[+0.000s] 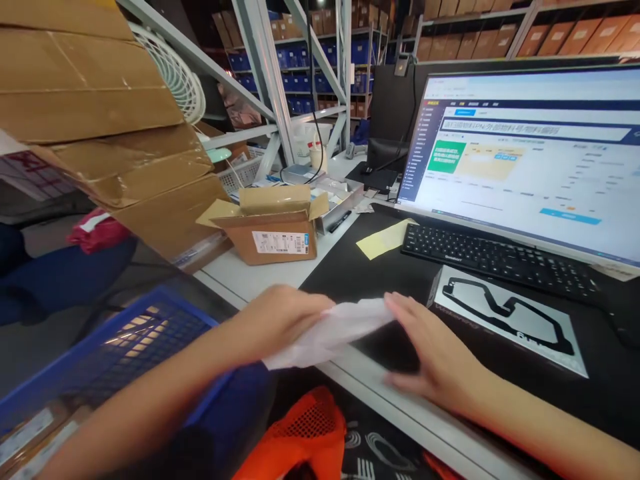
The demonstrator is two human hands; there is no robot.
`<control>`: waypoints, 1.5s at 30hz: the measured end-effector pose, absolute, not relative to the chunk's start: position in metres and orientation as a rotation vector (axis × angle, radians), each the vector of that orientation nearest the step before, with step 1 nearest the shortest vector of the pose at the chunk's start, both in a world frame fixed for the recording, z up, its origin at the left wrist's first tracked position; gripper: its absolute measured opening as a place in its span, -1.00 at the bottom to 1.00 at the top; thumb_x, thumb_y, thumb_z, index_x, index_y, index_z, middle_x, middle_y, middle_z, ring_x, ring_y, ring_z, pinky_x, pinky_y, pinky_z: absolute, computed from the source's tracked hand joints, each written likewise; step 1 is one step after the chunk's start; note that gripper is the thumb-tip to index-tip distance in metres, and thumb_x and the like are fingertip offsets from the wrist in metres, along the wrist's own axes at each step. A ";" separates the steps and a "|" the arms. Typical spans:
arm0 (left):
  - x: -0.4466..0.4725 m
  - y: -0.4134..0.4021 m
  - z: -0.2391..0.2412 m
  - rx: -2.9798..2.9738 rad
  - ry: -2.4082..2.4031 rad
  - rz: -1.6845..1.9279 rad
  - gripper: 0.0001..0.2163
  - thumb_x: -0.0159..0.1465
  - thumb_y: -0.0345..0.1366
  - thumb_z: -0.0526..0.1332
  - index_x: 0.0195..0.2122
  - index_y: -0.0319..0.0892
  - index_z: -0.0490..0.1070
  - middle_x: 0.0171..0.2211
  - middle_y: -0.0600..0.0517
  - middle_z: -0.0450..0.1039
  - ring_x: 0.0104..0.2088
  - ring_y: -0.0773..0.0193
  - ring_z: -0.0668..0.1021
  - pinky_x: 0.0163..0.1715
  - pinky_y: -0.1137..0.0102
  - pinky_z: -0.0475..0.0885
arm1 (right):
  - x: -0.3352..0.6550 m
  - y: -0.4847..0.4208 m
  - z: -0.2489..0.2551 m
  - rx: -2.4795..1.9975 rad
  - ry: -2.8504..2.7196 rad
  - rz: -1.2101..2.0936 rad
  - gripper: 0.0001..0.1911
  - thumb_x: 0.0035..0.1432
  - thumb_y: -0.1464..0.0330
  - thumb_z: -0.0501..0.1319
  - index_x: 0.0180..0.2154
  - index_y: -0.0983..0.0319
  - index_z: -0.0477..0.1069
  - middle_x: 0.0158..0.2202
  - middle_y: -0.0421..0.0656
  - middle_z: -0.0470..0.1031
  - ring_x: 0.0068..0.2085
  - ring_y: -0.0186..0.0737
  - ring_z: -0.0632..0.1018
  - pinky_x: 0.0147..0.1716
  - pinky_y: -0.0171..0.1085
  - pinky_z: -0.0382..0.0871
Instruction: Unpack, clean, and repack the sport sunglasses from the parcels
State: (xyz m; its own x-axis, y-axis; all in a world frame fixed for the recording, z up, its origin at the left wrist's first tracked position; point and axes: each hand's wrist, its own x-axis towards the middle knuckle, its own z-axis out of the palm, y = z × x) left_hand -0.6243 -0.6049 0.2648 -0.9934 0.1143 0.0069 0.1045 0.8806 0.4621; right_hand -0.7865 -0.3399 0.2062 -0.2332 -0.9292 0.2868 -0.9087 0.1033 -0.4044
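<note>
The blurred white sheet (343, 330) lies between the hands, above the desk's front edge (370, 385), its long axis slanting up rightward. The left hand (285, 319) clasps its left part; the right hand (434, 350) touches its right end with fingertips, thumb spread away.

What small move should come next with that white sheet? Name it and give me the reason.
I'd probably bring the thumb of the right hand in to pinch the white sheet. The fingers of that hand are at the sheet's right end while the thumb stands apart, and the left hand holds the other end.
</note>
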 end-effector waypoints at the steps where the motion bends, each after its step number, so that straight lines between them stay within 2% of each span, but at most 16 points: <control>1: -0.634 -0.604 0.280 0.261 2.919 0.832 -0.68 0.46 -0.22 0.02 -0.24 -0.17 0.55 -0.44 0.07 0.56 -0.46 0.34 0.55 -0.48 0.51 0.30 | -0.790 -0.353 0.204 -1.815 2.303 -0.898 0.06 0.04 0.28 0.42 0.41 0.22 -0.12 0.15 0.08 0.41 0.12 0.10 0.48 0.11 0.07 0.40; 3: -0.653 -0.609 0.301 0.337 2.774 0.933 -0.69 0.45 -0.19 0.04 -0.23 -0.18 0.56 -0.39 0.06 0.56 -0.39 0.33 0.55 -0.41 0.51 0.32 | -0.799 -0.372 0.206 -1.667 2.173 -0.957 -0.29 0.11 0.25 0.37 0.25 0.24 0.23 -0.17 -0.09 0.51 -0.19 -0.10 0.56 -0.14 -0.12 0.47; 5: -0.666 -0.620 0.309 0.312 2.695 0.948 -0.70 0.43 -0.18 0.05 -0.20 -0.17 0.56 -0.33 0.05 0.58 -0.33 0.30 0.56 -0.36 0.50 0.34 | -0.807 -0.378 0.210 -1.593 2.017 -0.963 -0.72 0.24 0.16 0.25 -0.17 0.24 0.49 -0.34 -0.17 0.44 -0.34 -0.23 0.49 -0.30 -0.25 0.40; 8: -0.675 -0.642 0.306 0.155 2.714 0.760 -0.81 0.30 -0.20 0.20 -0.18 -0.14 0.56 -0.32 0.06 0.58 -0.33 0.27 0.56 -0.38 0.48 0.34 | -0.810 -0.372 0.214 -1.408 2.013 -1.087 -0.55 0.35 0.11 0.07 -0.50 0.23 0.33 -0.41 -0.19 0.36 -0.39 -0.28 0.42 -0.39 -0.31 0.29; 12: -0.674 -0.662 0.294 -0.001 2.983 0.540 -0.56 0.02 -0.26 0.40 -0.03 -0.07 0.50 -0.20 0.05 0.55 -0.22 0.18 0.56 -0.33 0.45 0.34 | -0.810 -0.353 0.213 -0.975 2.176 -1.240 -0.56 0.30 0.03 0.08 -0.45 0.22 0.32 -0.50 -0.24 0.32 -0.46 -0.29 0.33 -0.48 -0.33 0.21; 16: -0.675 -0.664 0.289 0.049 3.224 0.699 -0.43 0.12 -0.35 0.29 0.21 -0.01 0.34 -0.12 0.04 0.51 -0.23 0.22 0.54 -0.29 0.42 0.37 | -0.815 -0.330 0.215 -0.705 2.128 -1.405 -0.52 0.23 -0.07 0.14 -0.29 0.23 0.44 -0.42 -0.18 0.47 -0.43 -0.24 0.41 -0.47 -0.30 0.29; 20: -0.686 -0.648 0.291 0.105 3.625 0.785 -0.66 0.24 -0.42 0.16 0.04 -0.15 0.46 -0.23 0.01 0.48 -0.28 0.24 0.50 -0.24 0.35 0.40 | -0.815 -0.318 0.218 -0.617 2.115 -1.522 -0.46 0.15 -0.11 0.22 -0.19 0.24 0.49 -0.38 -0.15 0.53 -0.40 -0.19 0.49 -0.43 -0.27 0.40; 24: -0.722 -0.631 0.299 0.095 3.935 0.418 -0.69 0.29 -0.52 0.03 -0.08 -0.19 0.51 -0.18 -0.04 0.42 -0.13 0.17 0.46 -0.11 0.27 0.41 | -0.797 -0.335 0.206 -0.694 2.013 -1.339 -0.46 0.04 -0.02 0.36 -0.13 0.25 0.46 -0.27 -0.11 0.56 -0.31 -0.13 0.58 -0.43 -0.25 0.52; 27: -0.765 -0.619 0.296 0.003 3.865 0.269 -0.63 0.31 -0.57 -0.04 -0.01 -0.24 0.47 -0.09 -0.14 0.42 0.00 0.06 0.44 -0.01 0.15 0.40 | -0.777 -0.363 0.186 -0.597 1.812 -1.188 -0.59 0.19 0.12 0.29 -0.06 0.28 0.40 -0.27 -0.09 0.57 -0.34 -0.22 0.63 -0.41 -0.31 0.56; 30: -0.799 -0.602 0.274 -0.036 3.762 0.344 -0.51 0.32 -0.61 -0.07 0.24 -0.23 0.28 0.16 -0.27 0.33 0.22 -0.06 0.34 0.17 -0.01 0.28 | -0.768 -0.383 0.170 -0.492 1.654 -1.094 -0.65 0.38 0.18 0.06 -0.09 0.34 0.39 -0.44 -0.09 0.57 -0.50 -0.28 0.61 -0.45 -0.33 0.54; 32: -0.805 -0.590 0.250 -0.051 3.695 0.426 -0.47 0.34 -0.55 -0.02 0.34 -0.18 0.15 0.35 -0.32 0.10 0.35 -0.14 0.20 0.28 -0.11 0.11 | -0.770 -0.384 0.165 -0.478 1.624 -1.086 -0.60 0.41 0.16 0.00 -0.14 0.35 0.42 -0.52 -0.09 0.54 -0.55 -0.26 0.58 -0.54 -0.33 0.50; 35: -0.787 -0.580 0.207 -0.097 3.529 0.609 -0.42 0.31 -0.33 0.19 0.34 -0.24 0.13 0.37 -0.41 0.01 0.36 -0.31 0.17 0.28 -0.17 0.09 | -0.779 -0.374 0.163 -0.495 1.677 -1.159 -0.62 0.41 0.20 0.00 -0.19 0.34 0.46 -0.48 -0.09 0.55 -0.49 -0.27 0.58 -0.52 -0.37 0.46; 37: -0.768 -0.584 0.180 -0.167 3.394 0.759 -0.39 0.29 -0.15 0.21 0.30 -0.33 0.18 0.31 -0.48 0.12 0.31 -0.37 0.26 0.21 -0.19 0.20 | -0.783 -0.369 0.165 -0.552 1.725 -1.223 -0.69 0.37 0.23 0.10 -0.23 0.32 0.47 -0.42 -0.11 0.56 -0.41 -0.28 0.57 -0.41 -0.36 0.47; 41: -0.734 -0.601 0.151 -0.315 3.159 1.057 -0.40 0.34 0.05 0.04 0.26 -0.28 0.19 0.18 -0.34 0.37 0.10 -0.08 0.55 0.08 0.04 0.46 | -0.783 -0.377 0.180 -0.768 1.709 -1.339 -0.78 0.25 0.22 0.27 -0.25 0.27 0.52 -0.37 -0.19 0.57 -0.28 -0.22 0.54 -0.22 -0.30 0.44; 43: -0.722 -0.607 0.156 -0.421 3.078 1.173 -0.41 0.39 0.10 -0.10 0.24 -0.25 0.21 0.09 -0.28 0.47 -0.01 -0.01 0.61 -0.04 0.12 0.54 | -0.782 -0.385 0.192 -0.861 1.675 -1.397 -0.77 0.24 0.21 0.28 -0.23 0.26 0.53 -0.35 -0.21 0.57 -0.26 -0.21 0.53 -0.21 -0.31 0.41; 45: -0.712 -0.610 0.168 -0.519 2.921 1.387 -0.40 0.37 0.16 -0.08 0.21 -0.19 0.25 0.02 -0.22 0.53 -0.07 0.01 0.64 -0.13 0.16 0.58 | -0.782 -0.390 0.204 -1.021 1.662 -1.401 -0.75 0.25 0.20 0.27 -0.22 0.27 0.54 -0.36 -0.22 0.56 -0.30 -0.24 0.52 -0.27 -0.34 0.39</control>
State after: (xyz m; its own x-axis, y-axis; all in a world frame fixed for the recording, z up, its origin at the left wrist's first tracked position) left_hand -0.7122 -0.6097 0.1679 -0.9412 -0.3374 -0.0154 -0.2252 0.5929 0.7732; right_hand -0.7820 -0.3904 0.2038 -0.4245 -0.9048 -0.0354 -0.1181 0.0941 -0.9885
